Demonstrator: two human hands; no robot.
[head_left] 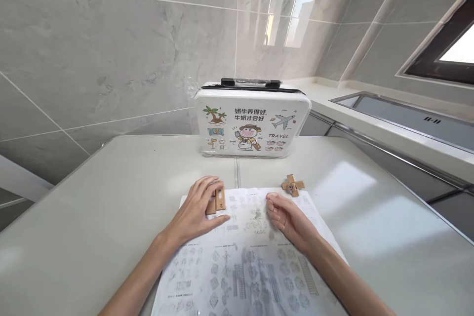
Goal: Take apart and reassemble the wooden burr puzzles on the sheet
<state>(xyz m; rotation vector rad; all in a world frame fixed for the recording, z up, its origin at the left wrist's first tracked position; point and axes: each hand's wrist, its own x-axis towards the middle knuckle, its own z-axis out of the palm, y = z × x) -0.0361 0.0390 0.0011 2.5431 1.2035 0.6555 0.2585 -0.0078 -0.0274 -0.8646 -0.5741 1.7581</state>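
Note:
My left hand [200, 203] is curved over a small group of flat wooden puzzle pieces [221, 202]. Its fingertips rest on their far end, and the thumb stretches along the near side. One piece has a slot and the number 2; the hand hides part of the others. My right hand [287, 215] lies on its side over the paper, fingers curled in, with nothing visible in them. Just beyond it sits an assembled cross-shaped wooden puzzle [292, 185] with a letter on its middle. Under both hands spreads a large printed instruction sheet [202, 269] with rows of small diagrams.
A white cartoon-printed case [222, 143] with a black handle stands upright at the back of the light table [92, 207], partly in clear plastic. Behind it rises a grey tiled wall [122, 49]. A counter with a sink [407, 116] runs along the right.

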